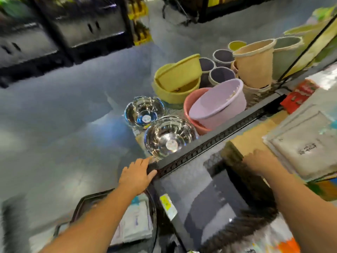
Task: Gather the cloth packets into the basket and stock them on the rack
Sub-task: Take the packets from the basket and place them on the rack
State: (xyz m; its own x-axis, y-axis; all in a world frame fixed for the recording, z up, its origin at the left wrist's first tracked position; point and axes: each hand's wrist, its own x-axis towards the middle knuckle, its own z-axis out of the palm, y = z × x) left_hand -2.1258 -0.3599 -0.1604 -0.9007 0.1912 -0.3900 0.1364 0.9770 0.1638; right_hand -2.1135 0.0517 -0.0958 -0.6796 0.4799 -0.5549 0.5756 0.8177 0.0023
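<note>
Head view. Left hand [136,177] is laid on the rack's [209,143] front corner, fingers straight, nothing grasped. Right hand [259,162] is seen on the shelf beside stacked cloth packets [306,150]; its fingers are blurred, so their state cannot be told. More packets [135,223] are seen in the basket [85,201] under the left forearm. 2 steel bowls [169,141] are noted past the rack's edge.

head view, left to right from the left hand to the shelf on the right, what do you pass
left hand → near steel bowl → right hand → cloth packet
</note>
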